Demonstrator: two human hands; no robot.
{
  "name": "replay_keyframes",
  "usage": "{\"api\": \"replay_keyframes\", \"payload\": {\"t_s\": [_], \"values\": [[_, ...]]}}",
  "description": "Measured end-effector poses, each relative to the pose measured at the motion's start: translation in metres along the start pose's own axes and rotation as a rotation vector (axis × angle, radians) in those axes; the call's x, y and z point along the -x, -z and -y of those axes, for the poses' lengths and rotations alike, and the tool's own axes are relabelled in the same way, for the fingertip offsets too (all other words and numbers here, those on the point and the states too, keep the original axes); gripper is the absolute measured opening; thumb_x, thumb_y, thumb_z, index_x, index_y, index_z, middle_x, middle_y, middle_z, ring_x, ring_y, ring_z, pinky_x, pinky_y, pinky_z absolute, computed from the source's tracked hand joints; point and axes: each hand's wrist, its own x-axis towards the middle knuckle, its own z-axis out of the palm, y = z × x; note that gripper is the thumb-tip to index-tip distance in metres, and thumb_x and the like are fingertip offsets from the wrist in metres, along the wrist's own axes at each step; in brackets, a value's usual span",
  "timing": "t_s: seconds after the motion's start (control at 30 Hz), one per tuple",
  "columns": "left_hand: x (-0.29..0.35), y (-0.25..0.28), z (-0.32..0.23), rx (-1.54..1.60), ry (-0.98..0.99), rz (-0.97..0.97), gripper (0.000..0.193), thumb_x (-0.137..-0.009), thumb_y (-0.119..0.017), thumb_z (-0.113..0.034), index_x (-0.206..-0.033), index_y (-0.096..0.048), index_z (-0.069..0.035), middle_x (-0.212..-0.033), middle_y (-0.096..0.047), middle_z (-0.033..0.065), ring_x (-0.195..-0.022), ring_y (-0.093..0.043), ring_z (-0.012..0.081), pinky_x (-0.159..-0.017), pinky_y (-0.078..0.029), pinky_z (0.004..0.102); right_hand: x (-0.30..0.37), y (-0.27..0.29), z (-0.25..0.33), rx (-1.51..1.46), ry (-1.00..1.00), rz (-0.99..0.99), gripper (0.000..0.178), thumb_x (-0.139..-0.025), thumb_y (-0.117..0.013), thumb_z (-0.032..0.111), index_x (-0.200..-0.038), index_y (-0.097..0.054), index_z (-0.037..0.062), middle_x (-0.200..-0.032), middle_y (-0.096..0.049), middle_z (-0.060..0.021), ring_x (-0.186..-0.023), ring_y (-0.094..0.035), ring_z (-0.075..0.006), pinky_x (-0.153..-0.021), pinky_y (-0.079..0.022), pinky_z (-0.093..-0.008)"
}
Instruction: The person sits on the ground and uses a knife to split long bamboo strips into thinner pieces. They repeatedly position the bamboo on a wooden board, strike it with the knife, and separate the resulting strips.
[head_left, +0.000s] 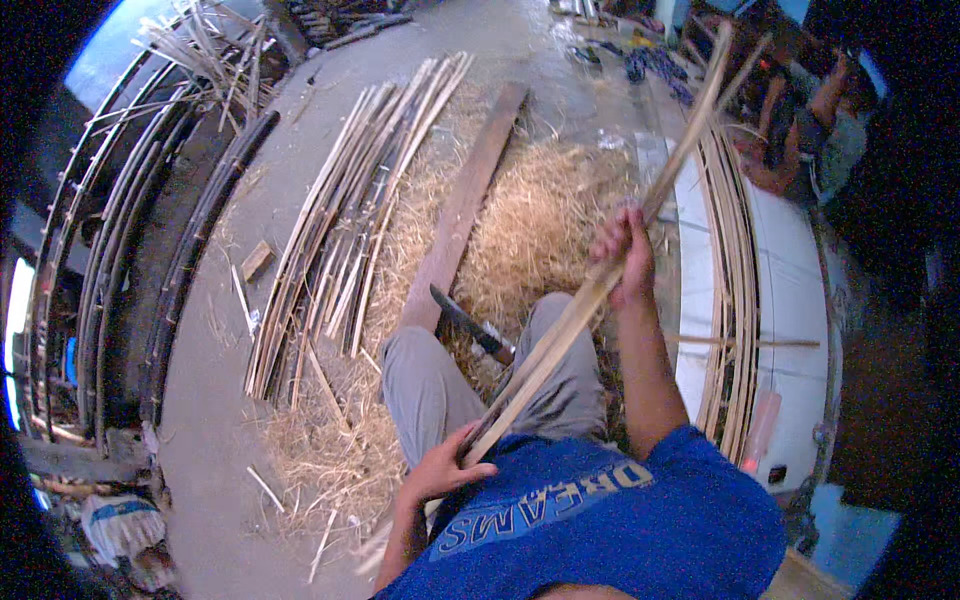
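Long split bamboo strips (570,335) run slantwise across my lap, from low at my left side to high at the far right. My right hand (628,255) is wrapped round them above my right knee. Lower down, my left hand (445,468) grips the same strips by my left hip, thumb on one side and fingers on the other. The lower ends, behind the left hand, look blurred. Between my knees rests a knife (472,322) with a dark blade, its tip over a brown wooden plank (465,210) that reaches away from me.
Bamboo strips (350,220) lie in a row on the floor at the left; dark poles (205,245) are beyond. Curly shavings (540,215) heap ahead. More strips (730,290) lie on white panels (795,300) at the right. Another person (800,140) sits at the far right.
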Motion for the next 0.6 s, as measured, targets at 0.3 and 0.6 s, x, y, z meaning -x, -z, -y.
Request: {"api": "replay_keyframes", "payload": {"t_s": [0.3, 0.6], "values": [[-0.006, -0.025, 0.035, -0.420, 0.224, -0.452, 0.038, -0.073, -0.072, -0.030, -0.104, -0.059, -0.012, -0.080, -0.067, 0.0126, -0.074, -0.065, 0.0344, -0.063, -0.051, 0.0437, -0.023, 0.050, -0.007, -0.013, -0.115, -0.251, 0.024, -0.087, -0.064, 0.034, -0.080, -0.049, 0.0165, -0.057, -0.036, 0.0091, -0.045, -0.035, -0.0038, -0.046, -0.035, -0.0212], [-0.036, 0.075, 0.027, -0.830, -0.089, -0.803, 0.056, -0.065, -0.077, -0.027, -0.111, -0.053, -0.007, -0.087, -0.057, 0.0122, -0.084, -0.054, 0.0323, -0.075, -0.042, 0.0430, -0.020, 0.019, 0.028, -0.276, 0.016, -0.072, 0.019, -0.089, -0.056, 0.019, -0.073, -0.050, 0.0126, -0.058, -0.037, 0.0060, -0.045, -0.033, -0.0042, -0.047, -0.037, -0.0218]]}}
